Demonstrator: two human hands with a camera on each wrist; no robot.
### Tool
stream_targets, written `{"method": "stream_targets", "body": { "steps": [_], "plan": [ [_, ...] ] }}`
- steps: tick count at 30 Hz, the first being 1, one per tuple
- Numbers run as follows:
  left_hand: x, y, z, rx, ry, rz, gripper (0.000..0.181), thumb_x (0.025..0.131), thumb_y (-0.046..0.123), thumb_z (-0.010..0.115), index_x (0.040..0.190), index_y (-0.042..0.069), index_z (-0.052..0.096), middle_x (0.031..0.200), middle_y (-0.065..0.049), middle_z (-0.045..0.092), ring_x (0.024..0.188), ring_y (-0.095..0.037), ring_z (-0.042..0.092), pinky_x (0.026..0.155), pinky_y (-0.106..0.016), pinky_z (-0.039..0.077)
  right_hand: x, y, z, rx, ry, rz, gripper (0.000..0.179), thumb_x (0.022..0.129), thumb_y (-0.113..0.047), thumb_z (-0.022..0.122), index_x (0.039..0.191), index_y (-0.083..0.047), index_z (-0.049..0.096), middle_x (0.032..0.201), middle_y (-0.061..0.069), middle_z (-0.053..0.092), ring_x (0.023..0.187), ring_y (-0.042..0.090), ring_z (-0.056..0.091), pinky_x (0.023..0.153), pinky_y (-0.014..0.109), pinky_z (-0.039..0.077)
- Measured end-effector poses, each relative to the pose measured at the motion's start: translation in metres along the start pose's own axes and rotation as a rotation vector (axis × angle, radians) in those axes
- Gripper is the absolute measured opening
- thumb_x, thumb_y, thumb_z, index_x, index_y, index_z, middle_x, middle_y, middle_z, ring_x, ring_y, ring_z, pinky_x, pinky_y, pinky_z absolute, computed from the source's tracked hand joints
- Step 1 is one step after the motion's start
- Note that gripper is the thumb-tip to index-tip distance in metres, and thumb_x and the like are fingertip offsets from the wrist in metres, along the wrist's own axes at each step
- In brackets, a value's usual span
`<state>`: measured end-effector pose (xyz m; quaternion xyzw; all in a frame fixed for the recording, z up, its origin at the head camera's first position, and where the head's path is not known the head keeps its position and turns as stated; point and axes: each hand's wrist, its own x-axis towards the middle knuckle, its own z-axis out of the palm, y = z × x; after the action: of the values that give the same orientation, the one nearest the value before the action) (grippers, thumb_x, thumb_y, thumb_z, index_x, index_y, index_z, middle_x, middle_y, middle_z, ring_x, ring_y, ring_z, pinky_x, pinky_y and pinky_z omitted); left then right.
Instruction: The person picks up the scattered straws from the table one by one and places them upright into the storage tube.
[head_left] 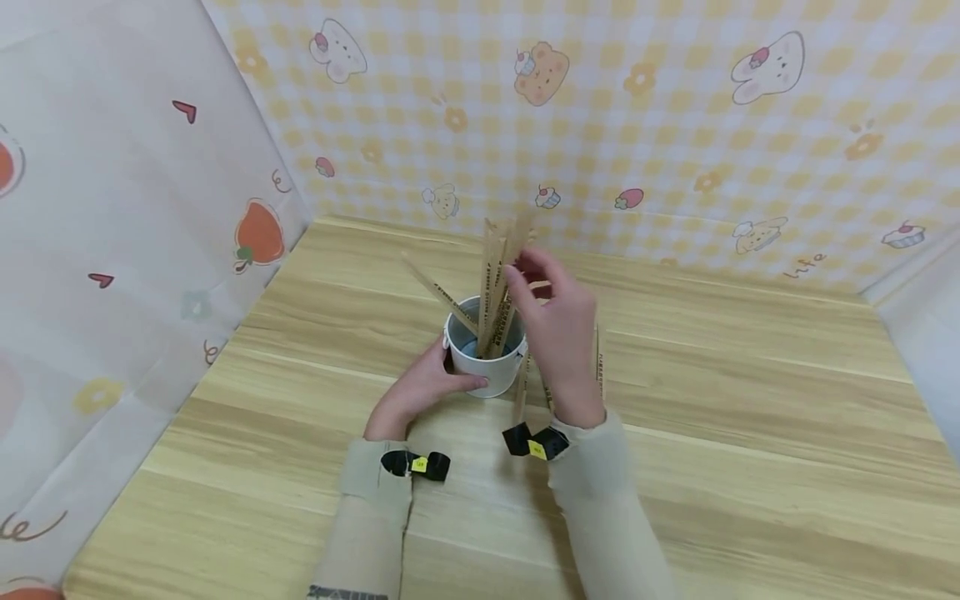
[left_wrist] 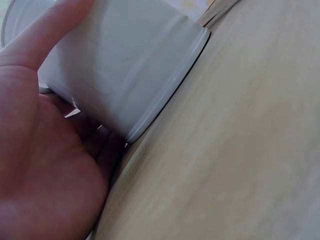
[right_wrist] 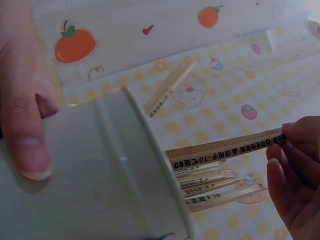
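Note:
A small white bucket (head_left: 491, 379) stands upright on the table. My left hand (head_left: 423, 385) holds it from the left, the thumb across its near side and the fingers round behind, as the left wrist view shows. Between thumb and fingertips, my right hand (head_left: 562, 329) pinches the upper end of a straw in a printed brown paper wrapper (right_wrist: 225, 150). Its lower end is inside the bucket. Several more wrapped straws (head_left: 487, 287) stand in the bucket, bunched together, while one wrapped straw (head_left: 435, 287) leans apart toward the left rim.
On the wood-grain table (head_left: 750, 417), a few more wrapped straws (head_left: 522, 392) lie right of the bucket, partly hidden by my right forearm. A yellow checked cloth (head_left: 675, 133) hangs behind the table, and a white printed cloth (head_left: 135, 208) rises at the left.

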<state>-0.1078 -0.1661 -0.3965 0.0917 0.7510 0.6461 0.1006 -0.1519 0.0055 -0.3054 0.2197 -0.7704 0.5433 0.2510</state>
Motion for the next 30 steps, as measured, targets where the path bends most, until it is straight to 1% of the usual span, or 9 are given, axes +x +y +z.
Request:
{"method": "stream_targets", "body": {
  "steps": [3, 6, 12, 16, 20, 22, 25, 28, 30],
  "plan": [
    [0.0, 0.002, 0.0, 0.007, 0.008, -0.001, 0.089, 0.069, 0.012, 0.076, 0.14, 0.019, 0.023, 0.131, -0.006, 0.04, 0.117, -0.022, 0.04, 0.099, -0.039, 0.03, -0.001, 0.005, 0.009, -0.029, -0.054, -0.006, 0.026, 0.084, -0.023, 0.061, 0.102, -0.004, 0.063, 0.088, 0.002, 0.065, 0.075, 0.009, 0.058, 0.063, 0.024, 0.05],
    [-0.002, 0.002, 0.001, 0.027, 0.015, 0.0, 0.087, 0.069, 0.014, 0.076, 0.14, 0.019, 0.024, 0.131, -0.006, 0.041, 0.116, -0.022, 0.041, 0.099, -0.04, 0.03, -0.004, 0.009, 0.016, -0.058, -0.095, -0.002, 0.024, 0.084, -0.02, 0.062, 0.101, -0.004, 0.062, 0.087, 0.003, 0.065, 0.074, 0.01, 0.058, 0.061, 0.023, 0.049],
    [-0.009, 0.0, -0.001, 0.042, 0.033, -0.03, 0.087, 0.069, 0.015, 0.076, 0.14, 0.019, 0.024, 0.131, -0.006, 0.042, 0.117, -0.022, 0.042, 0.1, -0.04, 0.029, -0.011, 0.014, 0.03, -0.139, -0.154, -0.016, 0.024, 0.083, -0.02, 0.063, 0.102, -0.005, 0.062, 0.084, 0.001, 0.065, 0.069, 0.008, 0.055, 0.057, 0.02, 0.046],
    [-0.007, -0.001, -0.001, 0.042, 0.026, -0.01, 0.086, 0.07, 0.014, 0.075, 0.14, 0.018, 0.024, 0.13, -0.007, 0.043, 0.116, -0.023, 0.043, 0.099, -0.041, 0.031, -0.013, 0.015, 0.035, -0.209, -0.173, -0.033, 0.026, 0.082, -0.019, 0.064, 0.105, -0.006, 0.061, 0.082, -0.001, 0.064, 0.066, 0.007, 0.054, 0.056, 0.019, 0.044],
    [-0.004, -0.001, 0.0, 0.044, 0.026, 0.001, 0.086, 0.071, 0.015, 0.075, 0.14, 0.02, 0.023, 0.129, -0.004, 0.044, 0.115, -0.021, 0.043, 0.098, -0.04, 0.032, -0.012, 0.016, 0.035, -0.268, -0.187, -0.051, 0.028, 0.081, -0.019, 0.066, 0.107, -0.008, 0.061, 0.08, -0.002, 0.063, 0.067, 0.007, 0.051, 0.056, 0.021, 0.042],
    [-0.003, -0.002, 0.0, 0.036, 0.025, 0.003, 0.087, 0.071, 0.015, 0.075, 0.14, 0.02, 0.023, 0.129, -0.003, 0.044, 0.114, -0.02, 0.043, 0.098, -0.039, 0.032, -0.012, 0.016, 0.036, -0.28, -0.214, -0.045, 0.03, 0.081, -0.02, 0.066, 0.108, -0.009, 0.061, 0.079, -0.004, 0.062, 0.066, 0.007, 0.048, 0.055, 0.022, 0.04],
    [-0.003, -0.002, 0.001, 0.026, 0.016, -0.002, 0.088, 0.071, 0.015, 0.075, 0.141, 0.02, 0.021, 0.128, -0.003, 0.044, 0.114, -0.02, 0.044, 0.097, -0.039, 0.032, -0.014, 0.017, 0.037, -0.302, -0.256, -0.012, 0.031, 0.081, -0.022, 0.066, 0.109, -0.009, 0.061, 0.078, -0.005, 0.06, 0.066, 0.008, 0.044, 0.055, 0.022, 0.037],
    [-0.003, -0.002, 0.001, 0.016, 0.004, -0.002, 0.089, 0.071, 0.014, 0.075, 0.141, 0.02, 0.02, 0.129, -0.003, 0.044, 0.114, -0.02, 0.044, 0.097, -0.038, 0.032, -0.016, 0.018, 0.037, -0.344, -0.272, 0.016, 0.033, 0.08, -0.024, 0.066, 0.11, -0.01, 0.061, 0.079, -0.005, 0.061, 0.067, 0.009, 0.046, 0.054, 0.023, 0.037],
    [-0.002, -0.002, 0.001, 0.012, 0.003, -0.002, 0.09, 0.071, 0.014, 0.075, 0.141, 0.022, 0.019, 0.13, -0.002, 0.043, 0.114, -0.019, 0.044, 0.098, -0.037, 0.032, -0.016, 0.019, 0.038, -0.373, -0.275, 0.02, 0.033, 0.081, -0.025, 0.066, 0.111, -0.012, 0.06, 0.081, -0.006, 0.062, 0.069, 0.009, 0.047, 0.054, 0.023, 0.038]
  ]
}}
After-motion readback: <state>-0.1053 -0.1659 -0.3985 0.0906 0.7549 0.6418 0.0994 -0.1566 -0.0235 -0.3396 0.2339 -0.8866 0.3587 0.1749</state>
